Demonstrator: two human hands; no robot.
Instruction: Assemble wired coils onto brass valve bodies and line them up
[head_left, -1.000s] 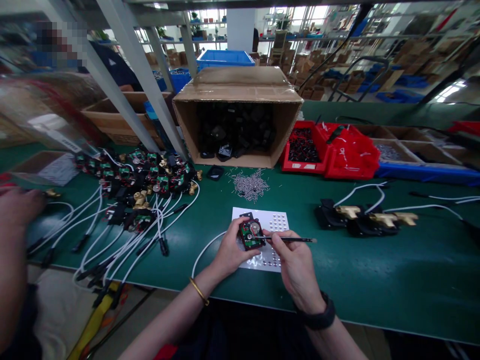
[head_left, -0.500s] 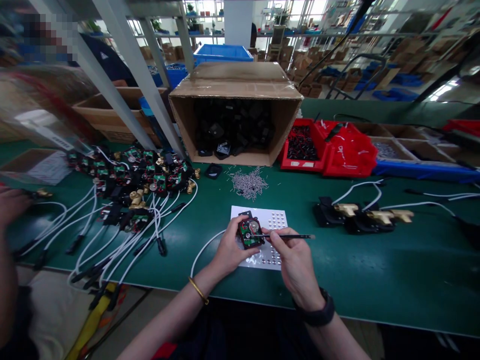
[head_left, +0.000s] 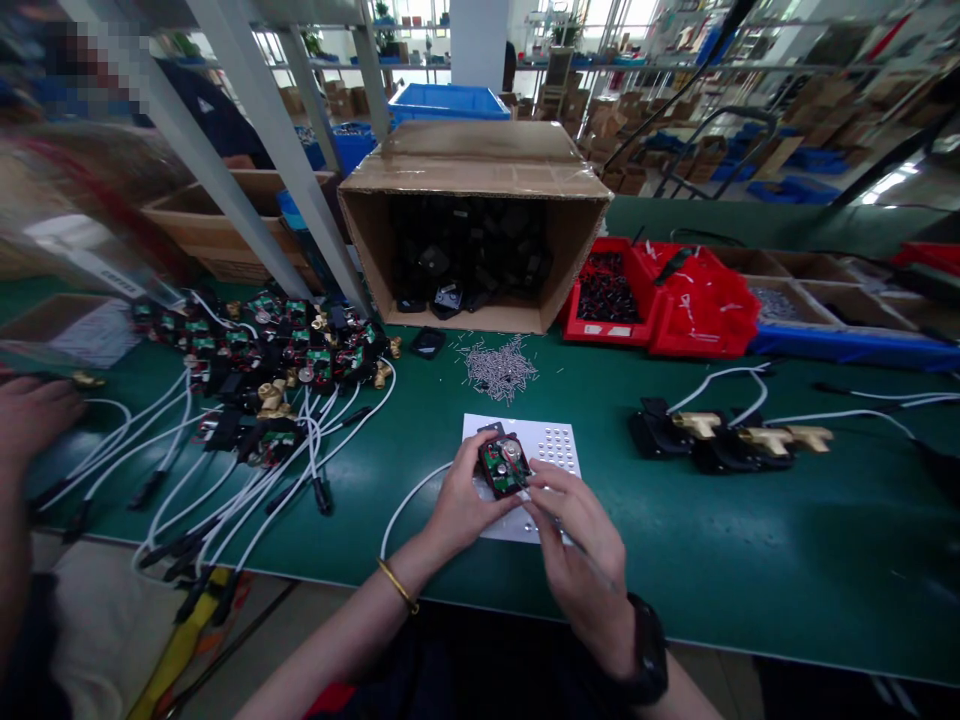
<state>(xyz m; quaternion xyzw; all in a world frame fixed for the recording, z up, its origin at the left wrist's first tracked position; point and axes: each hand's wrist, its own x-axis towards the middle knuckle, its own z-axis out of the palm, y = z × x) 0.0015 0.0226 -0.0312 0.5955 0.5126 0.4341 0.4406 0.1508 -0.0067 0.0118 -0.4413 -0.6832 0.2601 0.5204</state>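
Left hand: our left hand (head_left: pixel 459 503) grasps the small black module with a green circuit board (head_left: pixel 504 466) from its 9 o'clock side, thumb and fingers clamped around the casing.
Right hand: our right hand (head_left: pixel 581 545) sits at 5 o'clock of the module, its fingertips (head_left: pixel 541 487) touching the module's lower right edge. We cannot tell whether it is clenched on anything.
Module's place: we hold it just above the white sheet with rows of small round dots (head_left: pixel 561 452), near the front edge of the green table (head_left: pixel 750 540).
Cable: a thin white cable (head_left: pixel 409 500) curves away at 8 o'clock.
12 o'clock: a loose pile of small metal pins (head_left: pixel 501 368), then a brown cardboard box lying on its side (head_left: pixel 472 170).
3 o'clock: black units with brass fittings (head_left: pixel 731 437).
10 o'clock: a heap of wired green-board assemblies (head_left: pixel 277 370).
9 o'clock, far: another person's hand (head_left: pixel 34 415).
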